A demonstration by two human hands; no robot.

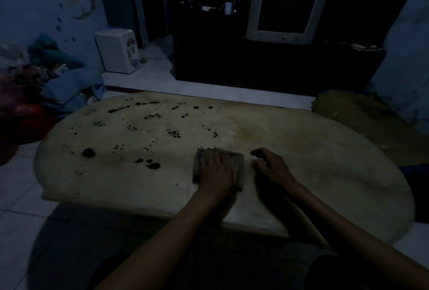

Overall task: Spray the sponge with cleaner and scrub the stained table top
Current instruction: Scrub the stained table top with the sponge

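Status: scrubbing stage, mostly incomplete. The left hand (pixel 217 169) presses flat on the sponge (pixel 218 165), fingers extended, near the table's (pixel 325 173) 6 o'clock edge. The right hand (pixel 270 165) rests beside it, loosely curled, its grip empty. Dark stains (pixel 153 165) remain from 9 to 12 o'clock. No cleaner bottle is visible. Room: dim, tiled floor (pixel 34 231), television (pixel 287 11) at 12 o'clock.
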